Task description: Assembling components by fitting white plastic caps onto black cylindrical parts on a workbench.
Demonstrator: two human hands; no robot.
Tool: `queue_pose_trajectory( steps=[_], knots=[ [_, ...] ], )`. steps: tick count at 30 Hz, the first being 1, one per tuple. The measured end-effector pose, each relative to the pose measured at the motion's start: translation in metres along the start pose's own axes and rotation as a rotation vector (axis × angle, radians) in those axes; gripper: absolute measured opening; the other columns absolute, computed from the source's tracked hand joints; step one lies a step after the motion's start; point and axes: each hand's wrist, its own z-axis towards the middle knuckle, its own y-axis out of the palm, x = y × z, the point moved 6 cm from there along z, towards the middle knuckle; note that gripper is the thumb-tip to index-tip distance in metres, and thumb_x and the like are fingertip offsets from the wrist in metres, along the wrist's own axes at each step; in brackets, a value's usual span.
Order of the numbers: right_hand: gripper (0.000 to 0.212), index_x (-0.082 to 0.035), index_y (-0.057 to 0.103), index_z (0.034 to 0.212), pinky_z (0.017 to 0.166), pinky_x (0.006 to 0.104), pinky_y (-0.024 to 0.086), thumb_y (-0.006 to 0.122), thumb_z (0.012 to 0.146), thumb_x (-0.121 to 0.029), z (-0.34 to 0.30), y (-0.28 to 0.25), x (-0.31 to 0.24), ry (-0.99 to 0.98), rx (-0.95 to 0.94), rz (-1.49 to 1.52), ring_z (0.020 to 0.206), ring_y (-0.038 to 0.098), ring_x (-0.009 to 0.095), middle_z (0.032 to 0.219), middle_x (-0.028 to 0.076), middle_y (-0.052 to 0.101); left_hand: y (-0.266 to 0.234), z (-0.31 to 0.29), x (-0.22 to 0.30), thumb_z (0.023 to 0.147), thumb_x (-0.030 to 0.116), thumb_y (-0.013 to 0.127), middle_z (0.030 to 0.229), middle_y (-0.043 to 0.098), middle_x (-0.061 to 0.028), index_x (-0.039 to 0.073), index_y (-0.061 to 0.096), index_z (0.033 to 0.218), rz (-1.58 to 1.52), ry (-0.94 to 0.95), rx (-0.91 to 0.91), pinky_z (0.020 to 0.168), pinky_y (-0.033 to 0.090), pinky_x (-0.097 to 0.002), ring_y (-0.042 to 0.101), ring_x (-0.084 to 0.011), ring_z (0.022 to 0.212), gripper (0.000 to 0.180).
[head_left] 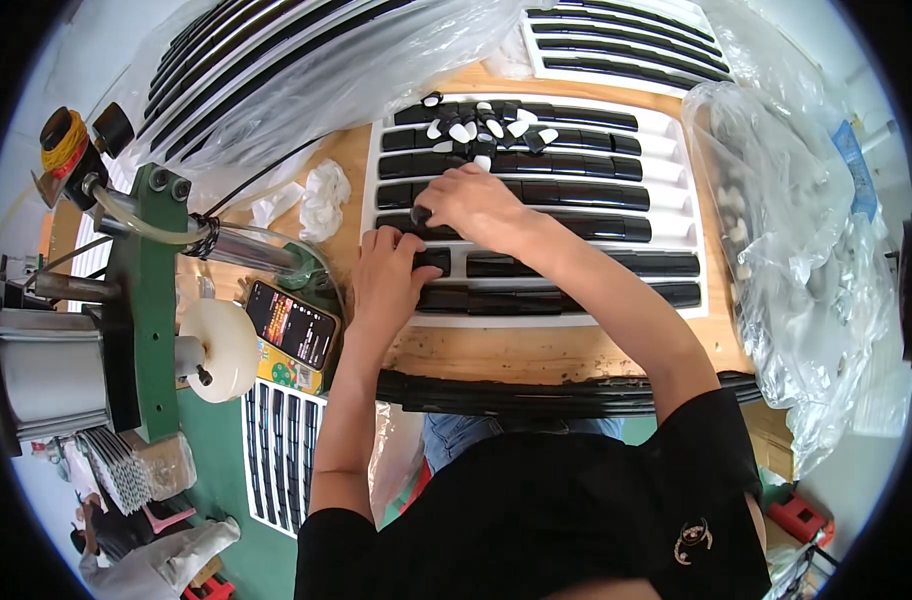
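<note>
A white slotted tray [691, 270] lies on the wooden table, with rows of glossy black tube-like pieces [576, 195] in its slots. My left hand [384, 275] is at the tray's left edge, its thumb and fingers closed about a short black piece [434, 262] in the second row from the front. A gap separates that piece from the rest of its row. Just above it, my right hand [471, 207] pinches a small dark cap-like piece [421, 214] over the left ends of the rows. Loose small black-and-white caps [491, 127] lie piled on the far rows.
On the left stands a green machine [148, 310] with a cream roller [219, 350], near a lit phone [292, 325] and crumpled tissue [325, 200]. Plastic-wrapped trays [266, 70] are behind. A clear plastic bag [776, 260] hangs at the right. Another person [166, 560] is at lower left.
</note>
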Motion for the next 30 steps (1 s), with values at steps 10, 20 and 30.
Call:
queue_pose_trajectory(
  steps=[10, 20, 30],
  knots=[
    [0.029, -0.007, 0.061, 0.106, 0.065, 0.0363, 0.051, 0.073, 0.082, -0.017, -0.182, -0.045, -0.049, 0.436, 0.198, 0.507, 0.075, 0.064, 0.029, 0.090, 0.011, 0.065, 0.000, -0.003, 0.019, 0.075, 0.007, 0.071, 0.104, 0.057, -0.0091, 0.016, 0.067, 0.103, 0.052, 0.360, -0.085, 0.088, 0.043, -0.0413, 0.053, -0.0309, 0.104, 0.030],
    [0.031, -0.011, 0.063, 0.101, 0.074, 0.0406, 0.049, 0.076, 0.073, -0.018, -0.243, -0.006, -0.061, 0.574, 0.234, 0.245, 0.089, 0.059, 0.030, 0.095, 0.007, 0.059, -0.006, 0.002, 0.016, 0.079, 0.002, 0.068, 0.110, 0.060, -0.0153, 0.004, 0.058, 0.113, -0.082, 0.078, -0.034, 0.091, 0.044, -0.0404, 0.055, -0.0352, 0.105, 0.035],
    [0.029, -0.008, 0.060, 0.098, 0.078, 0.0403, 0.049, 0.074, 0.075, -0.015, -0.239, 0.011, -0.064, 0.623, 0.325, 0.423, 0.096, 0.059, 0.031, 0.102, 0.008, 0.059, 0.007, -0.041, 0.105, 0.082, 0.007, 0.069, 0.104, 0.062, -0.0127, 0.008, 0.061, 0.113, -0.668, -0.018, -0.322, 0.079, 0.049, -0.0343, 0.059, -0.0306, 0.095, 0.032]
  ],
)
